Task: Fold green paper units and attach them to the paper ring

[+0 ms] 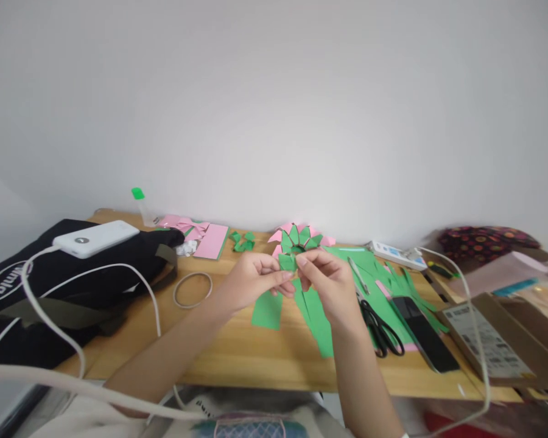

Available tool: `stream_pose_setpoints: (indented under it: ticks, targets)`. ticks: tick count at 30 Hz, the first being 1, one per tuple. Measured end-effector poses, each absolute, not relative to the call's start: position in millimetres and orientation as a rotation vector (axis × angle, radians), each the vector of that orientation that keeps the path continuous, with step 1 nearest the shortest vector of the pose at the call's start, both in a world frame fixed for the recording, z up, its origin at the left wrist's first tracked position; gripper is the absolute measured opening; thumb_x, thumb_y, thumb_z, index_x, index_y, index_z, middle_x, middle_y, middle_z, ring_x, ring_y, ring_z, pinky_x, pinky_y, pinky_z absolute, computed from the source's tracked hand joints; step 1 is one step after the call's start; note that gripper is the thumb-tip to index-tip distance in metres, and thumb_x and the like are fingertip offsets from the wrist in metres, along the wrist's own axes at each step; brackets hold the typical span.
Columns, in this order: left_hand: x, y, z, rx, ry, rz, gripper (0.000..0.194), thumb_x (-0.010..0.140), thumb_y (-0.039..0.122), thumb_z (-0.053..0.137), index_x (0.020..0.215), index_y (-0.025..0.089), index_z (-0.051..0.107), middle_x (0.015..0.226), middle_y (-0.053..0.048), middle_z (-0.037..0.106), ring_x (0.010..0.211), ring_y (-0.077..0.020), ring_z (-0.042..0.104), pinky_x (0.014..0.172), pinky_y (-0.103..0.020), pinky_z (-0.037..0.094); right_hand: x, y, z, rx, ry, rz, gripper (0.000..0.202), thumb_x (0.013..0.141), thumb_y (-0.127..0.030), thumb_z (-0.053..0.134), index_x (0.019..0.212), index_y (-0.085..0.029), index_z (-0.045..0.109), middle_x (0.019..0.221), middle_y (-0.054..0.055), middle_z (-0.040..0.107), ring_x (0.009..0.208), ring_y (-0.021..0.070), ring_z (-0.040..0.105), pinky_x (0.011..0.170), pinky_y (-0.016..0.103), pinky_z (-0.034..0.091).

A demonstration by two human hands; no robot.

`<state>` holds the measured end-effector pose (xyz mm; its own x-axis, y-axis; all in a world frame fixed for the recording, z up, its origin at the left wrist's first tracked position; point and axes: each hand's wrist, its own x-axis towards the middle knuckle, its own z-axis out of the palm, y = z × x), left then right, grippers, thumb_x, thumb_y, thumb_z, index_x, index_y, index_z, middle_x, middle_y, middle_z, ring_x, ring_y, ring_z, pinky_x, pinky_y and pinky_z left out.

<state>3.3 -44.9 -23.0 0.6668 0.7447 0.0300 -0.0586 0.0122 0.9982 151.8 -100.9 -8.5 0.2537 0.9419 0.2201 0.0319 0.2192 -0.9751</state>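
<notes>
A white cable (84,387) was seen nearest, below the left hand (259,275). A small green paper piece (287,263) was pinched between that hand and the right hand (327,277); light, easily creased, it seemed best held by its edges.

Matt paper piece (287,263), smooth wooden tabletop (256,360), glossy phone screen (424,333).

green piece (287,262) partly hidden; black bag (86,296) cut by left edge
</notes>
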Motion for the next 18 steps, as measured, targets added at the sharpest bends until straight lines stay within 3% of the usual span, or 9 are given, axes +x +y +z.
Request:
stream_pose_setpoints:
  ticks: [5,12,16,18]
  targets:
    - [-9,-70,-44,1.464,0.62,0.608,0.044,0.068,0.057,0.076,0.064,0.014,0.067,0.069,-0.01,0.076,0.062,-0.0194,0.071,0.055,-0.025,0.05,139,-132,-33,-1.224,-1.12,0.895,0.032,0.063,-0.043,0.08,0.054,-0.016,0.066,0.042,-0.005,0.049,0.041,0.0061,0.038,0.039,0.021,0.029]
    - [-21,-101,-86,1.508,0.728,0.634,0.044,0.074,0.056,0.07,0.059,0.017,0.058,0.06,-0.006,0.072,0.059,-0.0189,0.068,0.06,-0.029,0.053,118,-151,-93,-1.27,-1.076,0.891,0.048,0.073,-0.057,0.07,0.052,-0.017,0.055,0.04,-0.007,0.04,0.038,0.0044,0.028,0.037,0.021,0.023]
    - [-26,-96,-104,1.532,0.833,0.525,0.037,0.084,0.046,0.065,0.065,0.015,0.06,0.069,-0.006,0.072,0.072,-0.0199,0.069,0.073,-0.032,0.055,117,-140,-127,-1.357,-1.129,0.92,0.044,0.087,-0.052,0.06,0.067,-0.013,0.061,0.052,-0.003,0.052,0.043,0.0062,0.043,0.041,0.02,0.037]
    - [-28,-81,-110,1.535,0.911,0.401,0.03,0.091,0.039,0.061,0.08,0.011,0.066,0.083,-0.009,0.072,0.079,-0.0202,0.068,0.077,-0.035,0.056,121,-134,-140,-1.425,-1.178,0.923,0.029,0.093,-0.041,0.058,0.098,-0.013,0.064,0.086,0.002,0.066,0.068,0.0115,0.062,0.06,0.027,0.054]
